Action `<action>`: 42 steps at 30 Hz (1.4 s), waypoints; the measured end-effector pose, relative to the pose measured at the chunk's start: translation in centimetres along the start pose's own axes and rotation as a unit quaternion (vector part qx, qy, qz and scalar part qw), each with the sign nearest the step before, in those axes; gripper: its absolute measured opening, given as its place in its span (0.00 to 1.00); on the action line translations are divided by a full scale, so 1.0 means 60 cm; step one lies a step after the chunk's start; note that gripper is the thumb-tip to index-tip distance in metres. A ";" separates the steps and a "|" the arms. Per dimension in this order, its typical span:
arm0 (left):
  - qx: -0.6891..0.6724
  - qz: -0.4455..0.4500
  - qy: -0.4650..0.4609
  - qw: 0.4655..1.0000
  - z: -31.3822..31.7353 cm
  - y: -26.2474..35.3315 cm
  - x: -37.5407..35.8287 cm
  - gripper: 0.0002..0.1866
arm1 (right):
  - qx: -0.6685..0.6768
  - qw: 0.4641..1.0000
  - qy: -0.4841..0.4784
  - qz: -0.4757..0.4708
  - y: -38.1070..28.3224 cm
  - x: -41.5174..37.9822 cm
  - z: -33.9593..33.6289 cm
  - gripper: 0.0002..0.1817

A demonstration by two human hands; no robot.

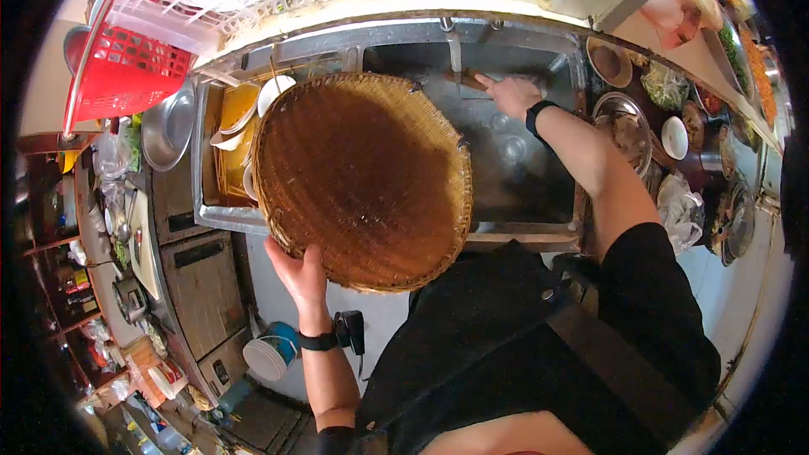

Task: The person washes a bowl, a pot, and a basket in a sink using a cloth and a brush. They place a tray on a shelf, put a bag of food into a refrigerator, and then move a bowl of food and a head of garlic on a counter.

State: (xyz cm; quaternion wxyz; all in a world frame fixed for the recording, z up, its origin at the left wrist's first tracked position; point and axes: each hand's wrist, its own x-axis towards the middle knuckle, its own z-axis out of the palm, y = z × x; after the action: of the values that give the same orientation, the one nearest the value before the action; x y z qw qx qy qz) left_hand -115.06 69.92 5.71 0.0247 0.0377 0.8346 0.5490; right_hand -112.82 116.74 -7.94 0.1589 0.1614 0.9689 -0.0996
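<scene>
My left hand (299,278) grips the near left rim of a large round woven bamboo basket (362,185). The basket is tilted over the sink, its brown, wet-looking inside facing me, and it covers the divider between the basins. My right hand (514,97) reaches into the right sink basin (539,194), close by the faucet (456,55). Its fingers are bent around a thin brownish piece that I cannot make out, with the index finger stretched along it. Water with bubbles shows below that hand.
White bowls (232,131) sit in the left basin with yellowish water. A steel bowl (167,128) and a red plastic basket (139,72) are at left. Food bowls, a metal pot (624,131) and a plastic bag (678,211) crowd the right counter. A bucket (271,352) stands on the floor.
</scene>
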 end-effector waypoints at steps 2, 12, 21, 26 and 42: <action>-0.032 0.005 0.006 0.999 0.004 -0.004 0.009 0.28 | -0.041 0.997 -0.054 -0.043 -0.046 -0.037 -0.036 0.29; -0.014 0.012 -0.030 0.999 0.030 -0.015 0.058 0.26 | -0.056 0.960 0.002 -0.273 -0.308 -0.130 -0.228 0.27; 0.003 0.030 0.052 0.998 0.037 0.002 0.027 0.28 | -0.250 0.929 -0.033 -0.272 -0.288 0.042 -0.193 0.20; 0.043 0.043 0.053 0.997 0.026 -0.039 0.036 0.29 | -0.115 0.934 -0.038 -0.335 -0.387 -0.042 -0.128 0.28; -0.172 -0.022 0.086 0.981 0.004 -0.124 0.034 0.21 | -0.214 0.899 -0.093 -0.372 -0.254 -0.090 -0.032 0.25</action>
State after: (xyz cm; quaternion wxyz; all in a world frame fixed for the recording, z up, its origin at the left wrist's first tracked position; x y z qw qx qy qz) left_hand -117.35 67.38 -1.21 -0.0286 -0.0327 0.7276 0.6846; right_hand -113.78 101.54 -2.14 0.2306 -0.2582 0.9372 0.0436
